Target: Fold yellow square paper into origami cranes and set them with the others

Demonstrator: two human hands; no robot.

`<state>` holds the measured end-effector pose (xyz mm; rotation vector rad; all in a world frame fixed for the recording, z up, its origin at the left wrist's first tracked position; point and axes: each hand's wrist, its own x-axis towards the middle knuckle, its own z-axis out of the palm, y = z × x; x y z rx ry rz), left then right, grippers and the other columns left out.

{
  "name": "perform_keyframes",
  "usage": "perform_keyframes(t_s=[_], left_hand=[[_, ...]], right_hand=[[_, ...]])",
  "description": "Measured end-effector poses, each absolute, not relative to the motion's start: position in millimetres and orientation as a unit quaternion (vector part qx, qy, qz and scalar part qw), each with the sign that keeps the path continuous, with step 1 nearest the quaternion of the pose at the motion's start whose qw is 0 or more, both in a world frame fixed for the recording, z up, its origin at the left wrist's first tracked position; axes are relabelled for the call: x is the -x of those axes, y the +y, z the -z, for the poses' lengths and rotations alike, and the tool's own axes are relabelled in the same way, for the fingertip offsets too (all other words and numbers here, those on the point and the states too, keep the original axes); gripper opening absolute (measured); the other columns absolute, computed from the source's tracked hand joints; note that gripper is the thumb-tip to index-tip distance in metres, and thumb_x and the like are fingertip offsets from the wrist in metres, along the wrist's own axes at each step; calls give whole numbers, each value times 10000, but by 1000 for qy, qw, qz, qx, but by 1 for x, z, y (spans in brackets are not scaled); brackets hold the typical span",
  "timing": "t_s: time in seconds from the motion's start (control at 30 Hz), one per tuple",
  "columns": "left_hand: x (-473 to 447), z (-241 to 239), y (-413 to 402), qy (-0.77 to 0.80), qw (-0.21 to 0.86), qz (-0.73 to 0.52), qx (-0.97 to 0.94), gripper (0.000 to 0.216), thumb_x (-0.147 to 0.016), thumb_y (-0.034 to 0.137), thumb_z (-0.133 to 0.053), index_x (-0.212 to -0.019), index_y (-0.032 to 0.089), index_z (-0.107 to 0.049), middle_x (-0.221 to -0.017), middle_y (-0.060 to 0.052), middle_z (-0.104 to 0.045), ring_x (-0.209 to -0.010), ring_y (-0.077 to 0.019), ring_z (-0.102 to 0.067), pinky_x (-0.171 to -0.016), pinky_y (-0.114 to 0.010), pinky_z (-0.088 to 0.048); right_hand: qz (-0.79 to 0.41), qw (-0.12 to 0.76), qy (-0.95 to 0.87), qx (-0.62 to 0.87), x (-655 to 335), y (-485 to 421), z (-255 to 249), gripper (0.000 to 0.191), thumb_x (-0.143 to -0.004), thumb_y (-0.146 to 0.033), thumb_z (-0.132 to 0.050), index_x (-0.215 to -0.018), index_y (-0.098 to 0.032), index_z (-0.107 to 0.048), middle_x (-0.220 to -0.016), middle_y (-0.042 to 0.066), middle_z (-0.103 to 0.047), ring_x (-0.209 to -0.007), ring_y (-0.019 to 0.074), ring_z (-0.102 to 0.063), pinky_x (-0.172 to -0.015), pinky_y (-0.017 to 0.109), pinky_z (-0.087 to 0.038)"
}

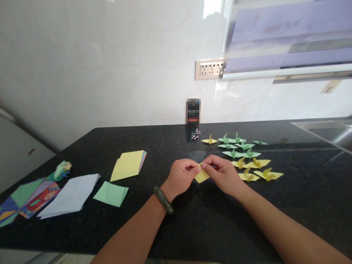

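Yellow paper [202, 177], a small folded piece, sits between both hands, near the middle of the dark, speckled tabletop [308, 165]. The left hand [181, 178], with a dark green bangle [163, 200] at its wrist, pinches the upper left of the piece between thumb and fingers. The right hand [222, 173] pinches it from the other side, so the two thumbs nearly meet at its upper corner. Neither hand is spread; both are narrowed on the same piece.

Much of the folding looks done already: to the right of the hands stand finished paper birds in loose rows, several green birds [250, 153] and some yellow birds [268, 175], with one yellow bird set at the left end of the back row. The piece being held has no wings or neck that I can make out, so I judge it to be partway through. Unfolded stock remains on the left: a yellow-topped stack [128, 167] with other colours along its edge, a creased green sheet [111, 194] and white sheets [72, 196].

No brand can be read. A colourful printed wrapper [41, 200] bears marks too small to tell, and the dark device [193, 112] against the wall is pixelated.
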<state>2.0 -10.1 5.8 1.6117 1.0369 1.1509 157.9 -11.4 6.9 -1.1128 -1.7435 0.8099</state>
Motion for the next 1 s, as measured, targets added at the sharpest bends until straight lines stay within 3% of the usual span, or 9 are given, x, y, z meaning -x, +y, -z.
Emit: perform_keyframes(t_s=[0.27,0.47,0.7,1.0], left_hand=[[-2,-2,-8,419,486,-469,-607,229,-675,352,-650,-634,128,-676,-589,-26,-615,-542,-114,-511,-529,-225,-407],[-3,-4,-10,421,463,-454,-634,195,-682,307,-637,-610,128,-671,-594,-24,-616,-552,-113,-511,-533,-219,-398],[-2,-2,-7,434,471,-470,-607,174,-699,284,-626,-642,121,-653,-596,-20,-610,-540,-104,-502,-530,-220,-395],[-6,2,-10,425,445,-472,-631,195,-744,310,-582,-764,129,-649,-702,-41,-634,-639,-129,-556,-604,-233,-436]], right_hand=[[-337,441,-706,440,-160,-10,-5,173,-785,-290,-531,-708,-166,-621,-650,9,-584,-606,132,-521,-573,245,-415],[-328,441,-695,464,-159,-11,-4,200,-774,-314,-540,-642,-167,-573,-585,-5,-533,-554,118,-472,-523,234,-386],[-337,415,-706,465,-160,-9,-3,188,-801,-317,-496,-751,-171,-603,-615,-2,-550,-548,121,-470,-510,233,-380],[-236,394,-762,457,-162,-9,-8,172,-803,-249,-486,-678,-176,-580,-634,14,-569,-597,137,-519,-563,248,-395]])
